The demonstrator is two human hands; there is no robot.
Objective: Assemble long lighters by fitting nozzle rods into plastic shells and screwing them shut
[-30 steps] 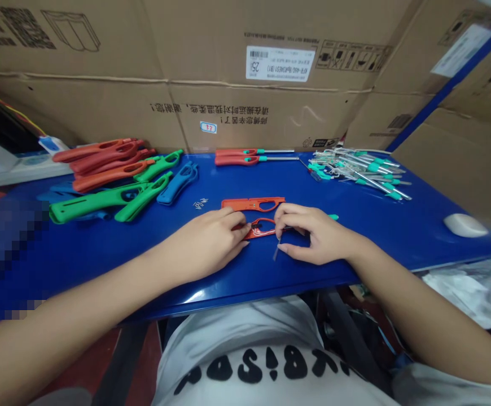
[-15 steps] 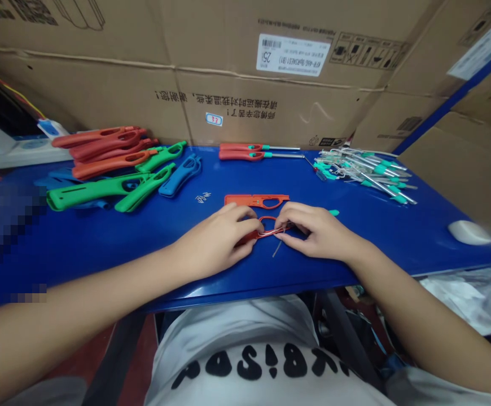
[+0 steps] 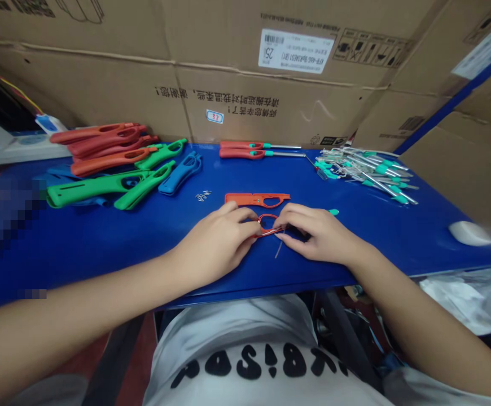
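Both my hands rest on the blue table [image 3: 101, 242] near its front edge and grip one red plastic handle shell [image 3: 267, 224] between them. My left hand [image 3: 218, 245] pinches its left end with curled fingers. My right hand [image 3: 317, 234] pinches its right end, where a thin wire and a green-tipped metal rod [image 3: 333, 212] poke out past the fingers. A second red handle shell [image 3: 257, 199] lies flat just behind my hands, untouched.
A pile of red, green and blue handle shells [image 3: 114, 169] lies at the back left. Two assembled red lighters [image 3: 249, 149] lie at the back centre, several green-tipped metal rods [image 3: 366, 169] at the back right. Cardboard boxes [image 3: 245, 73] wall the rear. A white oval object [image 3: 468, 232] sits far right.
My hands have drawn closer together on the red shell, and it has tilted up on edge between my fingers. The camera has shifted slightly downward.
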